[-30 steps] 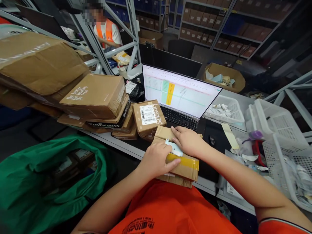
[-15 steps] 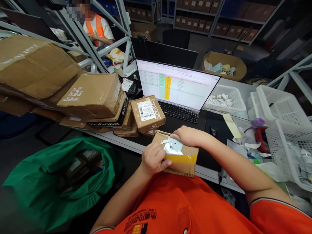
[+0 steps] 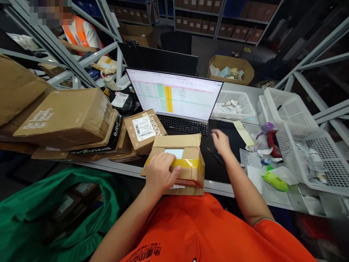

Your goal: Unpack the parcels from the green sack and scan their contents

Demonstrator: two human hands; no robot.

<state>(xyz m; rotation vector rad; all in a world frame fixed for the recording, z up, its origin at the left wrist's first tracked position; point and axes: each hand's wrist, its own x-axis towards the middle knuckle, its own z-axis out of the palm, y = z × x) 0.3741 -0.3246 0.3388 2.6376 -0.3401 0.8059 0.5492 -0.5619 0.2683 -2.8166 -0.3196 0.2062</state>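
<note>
My left hand [image 3: 160, 171] grips a small cardboard box [image 3: 185, 153] sealed with yellow tape, held at the table's front edge against my orange shirt. A pale label patch shows on the box top. My right hand [image 3: 221, 141] hovers apart from the box, over the black mat [image 3: 215, 165] to its right, fingers loosely spread and holding nothing. A thin dark pen-like object [image 3: 215, 156] lies on the mat just below that hand.
A laptop [image 3: 174, 96] stands open behind the box. Stacked cardboard parcels [image 3: 68, 120] fill the left of the table, a labelled one [image 3: 144, 129] nearest. White baskets [image 3: 305, 153] and clutter sit right. A green bag [image 3: 40, 211] lies on the floor left. Another person [image 3: 79, 31] works beyond the shelving.
My right hand has let go of the box and moved right over the mat. The box has turned in my left hand, which alone holds it. The view has shifted right.
</note>
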